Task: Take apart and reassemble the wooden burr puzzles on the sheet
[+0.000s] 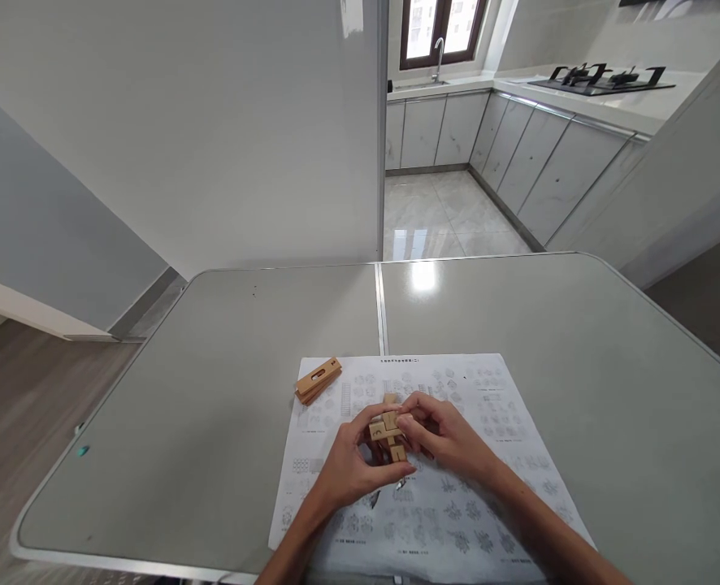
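Between my two hands is a small wooden block puzzle (386, 431), made of several interlocking light-wood pieces. My left hand (355, 463) wraps round its left and near sides, thumb along the bottom and fingers over the top. From the right, my right hand (436, 431) pinches the puzzle's right side with thumb and forefinger; part of the puzzle is hidden there. Under both hands lies a large white printed sheet (311, 496) covered in small diagrams. A few flat wooden puzzle pieces (318, 379), the top one slotted, are stacked at the sheet's upper left corner.
The grey folding table (183, 422) has a metal seam (380, 309) down its middle. A small teal bit (83, 450) lies near the left edge. Past the table stand a white panel (262, 138) and a kitchen counter with a gas stove (600, 81).
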`<action>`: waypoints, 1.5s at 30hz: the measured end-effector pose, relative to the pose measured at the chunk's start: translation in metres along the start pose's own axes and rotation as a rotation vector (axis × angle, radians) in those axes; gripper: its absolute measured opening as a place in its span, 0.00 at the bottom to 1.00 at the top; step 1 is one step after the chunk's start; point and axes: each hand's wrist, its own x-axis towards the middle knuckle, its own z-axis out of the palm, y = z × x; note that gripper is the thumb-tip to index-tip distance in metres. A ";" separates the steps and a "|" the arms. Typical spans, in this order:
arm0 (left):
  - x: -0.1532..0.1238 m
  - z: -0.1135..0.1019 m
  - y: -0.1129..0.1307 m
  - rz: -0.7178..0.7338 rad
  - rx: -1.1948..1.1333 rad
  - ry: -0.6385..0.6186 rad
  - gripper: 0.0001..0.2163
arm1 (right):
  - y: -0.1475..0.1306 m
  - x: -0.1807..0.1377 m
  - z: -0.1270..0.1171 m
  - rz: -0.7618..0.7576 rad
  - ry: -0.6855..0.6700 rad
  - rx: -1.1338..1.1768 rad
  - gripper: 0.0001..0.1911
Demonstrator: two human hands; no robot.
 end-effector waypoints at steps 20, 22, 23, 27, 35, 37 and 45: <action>-0.002 0.000 -0.001 0.025 0.065 -0.004 0.28 | -0.003 -0.001 0.000 0.006 -0.047 -0.037 0.19; -0.002 0.001 -0.002 0.033 0.082 -0.004 0.28 | -0.003 -0.001 0.000 0.005 -0.048 -0.040 0.19; -0.002 0.001 -0.002 0.037 0.086 -0.005 0.28 | -0.003 -0.001 0.000 -0.002 -0.042 -0.057 0.19; -0.001 0.001 -0.001 0.046 0.095 -0.004 0.27 | -0.001 -0.002 0.000 -0.022 -0.022 -0.112 0.18; -0.001 0.003 0.002 0.015 -0.018 0.005 0.29 | 0.004 0.000 0.002 0.013 -0.035 -0.012 0.20; -0.001 0.004 0.000 -0.011 -0.117 0.036 0.30 | 0.007 0.001 0.002 0.005 -0.022 0.058 0.19; 0.004 0.003 -0.006 -0.095 -0.477 0.205 0.34 | 0.013 0.003 -0.004 -0.190 0.270 -0.281 0.14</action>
